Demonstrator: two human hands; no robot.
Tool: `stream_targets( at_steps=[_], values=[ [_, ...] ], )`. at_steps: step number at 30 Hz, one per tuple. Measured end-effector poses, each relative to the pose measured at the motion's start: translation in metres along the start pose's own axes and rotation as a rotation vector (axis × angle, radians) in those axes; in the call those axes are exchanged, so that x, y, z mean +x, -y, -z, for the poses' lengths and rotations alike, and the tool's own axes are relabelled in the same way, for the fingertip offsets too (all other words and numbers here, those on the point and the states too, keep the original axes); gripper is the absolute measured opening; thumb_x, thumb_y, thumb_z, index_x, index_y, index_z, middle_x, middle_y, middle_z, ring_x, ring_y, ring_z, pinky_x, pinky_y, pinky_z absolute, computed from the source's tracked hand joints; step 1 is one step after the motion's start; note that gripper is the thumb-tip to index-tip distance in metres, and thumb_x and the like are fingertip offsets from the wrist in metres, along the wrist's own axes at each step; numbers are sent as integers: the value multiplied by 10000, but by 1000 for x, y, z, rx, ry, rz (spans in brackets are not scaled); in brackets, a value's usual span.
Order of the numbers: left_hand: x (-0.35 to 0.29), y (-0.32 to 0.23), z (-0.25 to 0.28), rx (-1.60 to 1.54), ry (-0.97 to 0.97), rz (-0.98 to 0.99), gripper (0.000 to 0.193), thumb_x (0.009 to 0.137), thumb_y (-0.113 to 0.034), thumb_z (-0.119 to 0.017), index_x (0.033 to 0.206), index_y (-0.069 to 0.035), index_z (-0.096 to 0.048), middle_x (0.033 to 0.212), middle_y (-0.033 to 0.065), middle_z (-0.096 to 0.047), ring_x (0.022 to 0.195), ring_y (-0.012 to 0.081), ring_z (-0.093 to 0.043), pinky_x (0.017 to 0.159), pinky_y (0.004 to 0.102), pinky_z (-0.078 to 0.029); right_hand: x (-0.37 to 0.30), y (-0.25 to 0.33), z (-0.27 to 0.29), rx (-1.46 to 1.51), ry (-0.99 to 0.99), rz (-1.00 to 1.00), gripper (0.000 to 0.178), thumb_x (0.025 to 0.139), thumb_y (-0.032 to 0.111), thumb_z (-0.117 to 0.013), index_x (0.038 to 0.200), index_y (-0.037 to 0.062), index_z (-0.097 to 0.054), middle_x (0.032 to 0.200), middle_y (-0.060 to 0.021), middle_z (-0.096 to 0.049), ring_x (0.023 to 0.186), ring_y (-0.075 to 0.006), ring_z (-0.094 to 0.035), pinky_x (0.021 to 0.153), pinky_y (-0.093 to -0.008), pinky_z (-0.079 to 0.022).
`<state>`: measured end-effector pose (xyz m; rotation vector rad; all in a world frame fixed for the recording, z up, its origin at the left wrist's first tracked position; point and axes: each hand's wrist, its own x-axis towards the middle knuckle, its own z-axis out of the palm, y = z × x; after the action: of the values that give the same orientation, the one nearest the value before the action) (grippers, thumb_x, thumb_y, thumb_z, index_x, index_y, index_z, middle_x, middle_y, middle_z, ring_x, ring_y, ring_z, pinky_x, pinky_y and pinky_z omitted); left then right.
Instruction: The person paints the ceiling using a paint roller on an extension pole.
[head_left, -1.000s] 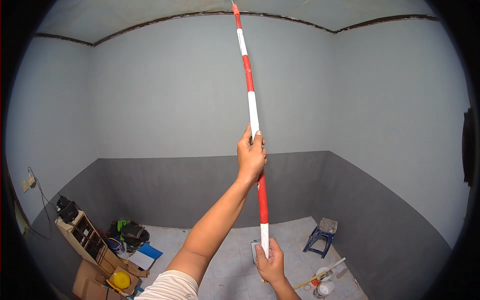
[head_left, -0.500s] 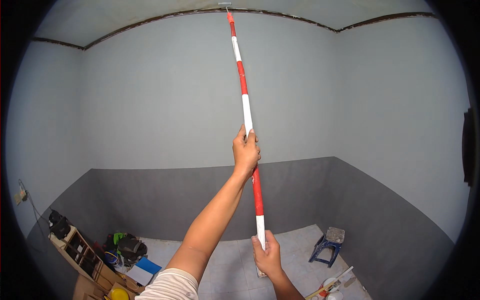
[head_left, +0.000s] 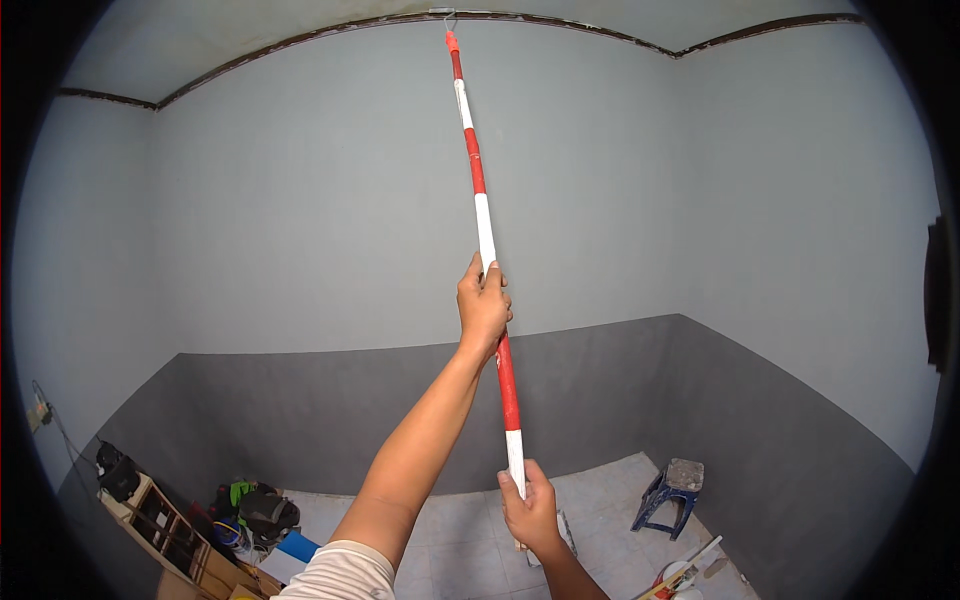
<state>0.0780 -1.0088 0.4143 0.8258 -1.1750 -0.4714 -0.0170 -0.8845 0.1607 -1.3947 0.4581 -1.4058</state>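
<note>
A long pole (head_left: 509,385) banded in red and white slants up across the view. At its top end is a small paint roller (head_left: 442,12), level with the dark trim where the wall meets the ceiling. My left hand (head_left: 484,308) is closed round the pole's middle, its thumb lying along a white band. Lower down, my right hand (head_left: 532,512) grips the white bottom part of the pole. Behind the right hand, a flat pale object (head_left: 567,532) on the floor is partly hidden.
The wall (head_left: 330,220) is light grey above and dark grey below. A blue stool (head_left: 670,497) stands right on the tiled floor. Tools and a container (head_left: 680,577) lie near it. Left are a wooden cabinet (head_left: 160,520), bags (head_left: 265,510) and a blue folder (head_left: 297,546).
The roller has come down slightly from the ceiling to the trim and shifted left. Both hands keep their hold on the pole, which has swung a little left. The view has shifted slightly.
</note>
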Motion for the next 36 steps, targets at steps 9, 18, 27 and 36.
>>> stream_targets(
  at_steps=[9,18,27,36],
  values=[
    [-14,-10,0,-16,2,12,199,1046,-166,-450,1170,-32,-529,812,4,-441,496,39,-358,411,227,-304,-16,10,-1,59,-34,-35,120,1010,128,-599,970,22,-560,650,57,-470,575,-5,-397,481,-234,-296],
    [-62,-46,-8,-33,5,49,329,1048,-150,-430,1349,-38,-501,815,4,-449,490,38,-377,406,231,-329,-73,47,7,79,-30,-147,101,1007,108,-598,1021,16,-558,646,59,-477,540,4,-395,458,-221,-285],
    [-146,-106,-25,-78,6,52,291,1052,-161,-425,1312,-43,-481,824,3,-450,502,39,-387,413,227,-335,-164,99,25,-43,-41,-98,133,992,118,-621,1009,-1,-564,637,42,-511,552,-23,-416,479,-236,-316],
    [-227,-159,-35,-129,-3,82,285,1048,-168,-445,1288,-30,-512,825,6,-452,505,40,-391,416,218,-342,-250,170,26,-61,-44,-135,111,1000,101,-603,954,38,-523,641,57,-485,523,-1,-423,459,-202,-302]
  ],
)
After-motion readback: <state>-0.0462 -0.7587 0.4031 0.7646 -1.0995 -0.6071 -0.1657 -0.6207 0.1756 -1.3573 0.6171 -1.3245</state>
